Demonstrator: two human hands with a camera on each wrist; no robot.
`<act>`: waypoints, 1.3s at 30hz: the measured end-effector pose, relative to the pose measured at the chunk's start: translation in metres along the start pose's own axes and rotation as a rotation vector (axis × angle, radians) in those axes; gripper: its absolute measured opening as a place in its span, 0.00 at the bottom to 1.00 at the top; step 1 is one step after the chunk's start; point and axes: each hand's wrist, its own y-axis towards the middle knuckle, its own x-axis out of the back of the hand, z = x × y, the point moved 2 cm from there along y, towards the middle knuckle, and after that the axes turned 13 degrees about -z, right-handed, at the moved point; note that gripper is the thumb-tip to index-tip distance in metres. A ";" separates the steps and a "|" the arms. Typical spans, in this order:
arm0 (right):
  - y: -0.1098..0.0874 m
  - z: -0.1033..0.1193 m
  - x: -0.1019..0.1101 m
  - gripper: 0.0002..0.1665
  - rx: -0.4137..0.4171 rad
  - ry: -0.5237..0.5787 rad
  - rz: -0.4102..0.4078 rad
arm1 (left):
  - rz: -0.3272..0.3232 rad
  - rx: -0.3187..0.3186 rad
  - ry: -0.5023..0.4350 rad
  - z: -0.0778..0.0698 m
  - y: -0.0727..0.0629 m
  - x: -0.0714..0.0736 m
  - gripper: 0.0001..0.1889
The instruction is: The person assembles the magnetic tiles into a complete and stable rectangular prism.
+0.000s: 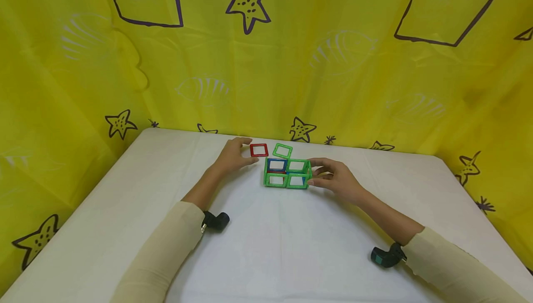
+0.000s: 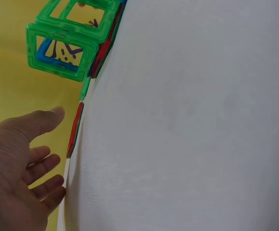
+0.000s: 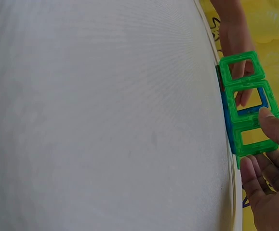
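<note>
A box-like structure of magnetic tiles (image 1: 287, 181), mostly green with blue and red frames, stands on the table. My right hand (image 1: 337, 180) holds its right end; in the right wrist view the thumb (image 3: 273, 124) lies on a green frame, with curved fingers below. Behind the structure lie a loose red square tile (image 1: 251, 150) and a loose green square tile (image 1: 275, 148). Close to the red tile's left side, my left hand (image 1: 232, 157) has thumb and fingers spread, holding nothing. The left wrist view shows a gap between that hand and the red tile (image 2: 75, 130).
A white cloth (image 1: 266, 247) covers the table. A yellow curtain (image 1: 266, 62) with starfish and fish drawings hangs behind and along the sides. Small black devices (image 1: 216, 221) are worn at both wrists, over beige sleeves (image 1: 162, 252).
</note>
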 end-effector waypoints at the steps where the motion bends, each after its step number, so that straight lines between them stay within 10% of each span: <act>1: 0.000 0.000 0.000 0.34 0.001 0.001 -0.001 | -0.001 -0.004 0.006 0.001 0.001 0.000 0.37; 39: -0.001 0.001 0.000 0.35 0.007 -0.010 -0.005 | -0.035 0.087 0.039 0.011 0.019 -0.013 0.27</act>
